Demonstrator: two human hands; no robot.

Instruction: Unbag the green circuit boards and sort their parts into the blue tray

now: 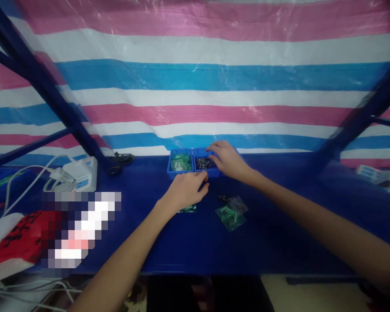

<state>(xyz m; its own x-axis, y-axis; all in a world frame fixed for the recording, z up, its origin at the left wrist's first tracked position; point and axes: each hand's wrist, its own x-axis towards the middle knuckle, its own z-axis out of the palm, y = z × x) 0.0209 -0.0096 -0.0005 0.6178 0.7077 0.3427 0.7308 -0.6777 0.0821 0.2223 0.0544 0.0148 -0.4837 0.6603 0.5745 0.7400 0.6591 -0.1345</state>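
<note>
A blue bin (170,170) with two compartments stands at the back of the blue table. Its left part holds green packets (181,162); its right part holds small dark and silvery pieces (203,163). My right hand (228,159) is over the right compartment, fingers apart and bent down towards the pieces, with nothing visible in them. In front of the bin, my left hand (187,189) hovers with its fingers curled but apart, and nothing shows between them. Below it lies a green packet (189,209), partly hidden. Clear bags with green contents (231,213) lie to the right, beside small dark pieces (223,198).
On the left of the table (169,251) are a white power strip (86,174) with cables, a red and white bag (26,238) and dark objects (123,157). Blue frame posts rise at both sides before a striped sheet (198,78).
</note>
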